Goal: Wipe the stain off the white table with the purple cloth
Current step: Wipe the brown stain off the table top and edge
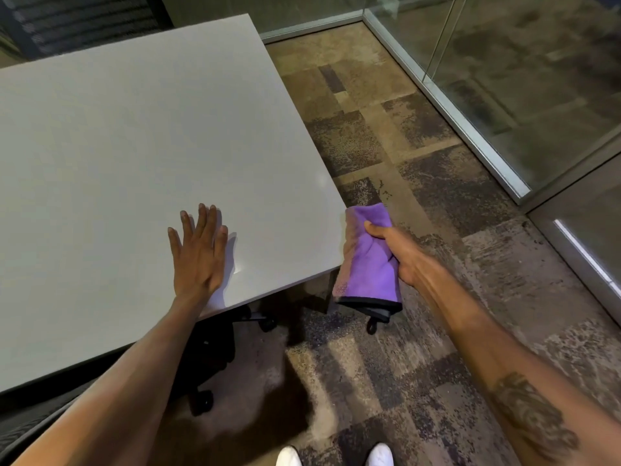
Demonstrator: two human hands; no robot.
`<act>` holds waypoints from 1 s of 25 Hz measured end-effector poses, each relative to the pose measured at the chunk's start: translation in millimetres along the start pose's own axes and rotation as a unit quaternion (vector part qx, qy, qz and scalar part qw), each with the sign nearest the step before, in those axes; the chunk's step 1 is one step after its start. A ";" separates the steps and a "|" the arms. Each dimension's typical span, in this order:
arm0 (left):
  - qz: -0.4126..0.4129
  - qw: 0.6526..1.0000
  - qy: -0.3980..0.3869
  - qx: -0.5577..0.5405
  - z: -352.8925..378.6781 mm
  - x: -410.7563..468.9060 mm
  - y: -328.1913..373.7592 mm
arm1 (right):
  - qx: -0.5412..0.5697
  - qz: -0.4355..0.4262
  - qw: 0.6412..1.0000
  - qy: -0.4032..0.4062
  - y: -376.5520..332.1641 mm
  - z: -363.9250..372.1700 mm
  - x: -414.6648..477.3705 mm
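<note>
The white table (pixel 127 136) fills the left half of the head view, its near right corner close to me. My left hand (pixel 198 253) lies flat on the tabletop near that corner, fingers spread, holding nothing. My right hand (pixel 400 253) is off the table, just right of its corner, gripping the folded purple cloth (pixel 368 264), which hangs down over the floor with a dark hem at the bottom. The cloth's left edge is right beside the table's edge; whether they touch is unclear. I see no distinct stain on the tabletop.
A black office chair base with castors (pixel 215 358) sits under the table's near edge. Patchy brown carpet (pixel 386 136) covers the floor to the right. A glass partition with a metal frame (pixel 470 129) runs along the far right. White shoe tips (pixel 336 457) show at the bottom.
</note>
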State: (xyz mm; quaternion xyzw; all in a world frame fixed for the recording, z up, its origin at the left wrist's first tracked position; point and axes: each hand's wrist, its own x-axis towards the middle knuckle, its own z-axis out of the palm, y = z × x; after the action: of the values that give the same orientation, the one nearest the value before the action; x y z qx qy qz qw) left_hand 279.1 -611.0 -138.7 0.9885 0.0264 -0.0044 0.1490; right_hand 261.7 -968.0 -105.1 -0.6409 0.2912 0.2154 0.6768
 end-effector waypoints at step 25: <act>-0.023 0.998 -0.046 0.038 -5.7 4.3 5.3 | -0.145 -0.073 0.961 0.225 -115.5 117.3 145.8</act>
State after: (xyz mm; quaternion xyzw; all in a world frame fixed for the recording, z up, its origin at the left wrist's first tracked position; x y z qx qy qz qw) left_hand 283.6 -614.2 -131.7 0.9914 0.0418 -0.0541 0.1119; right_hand 459.9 -873.3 -116.1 -0.7834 0.3542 0.0554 0.5077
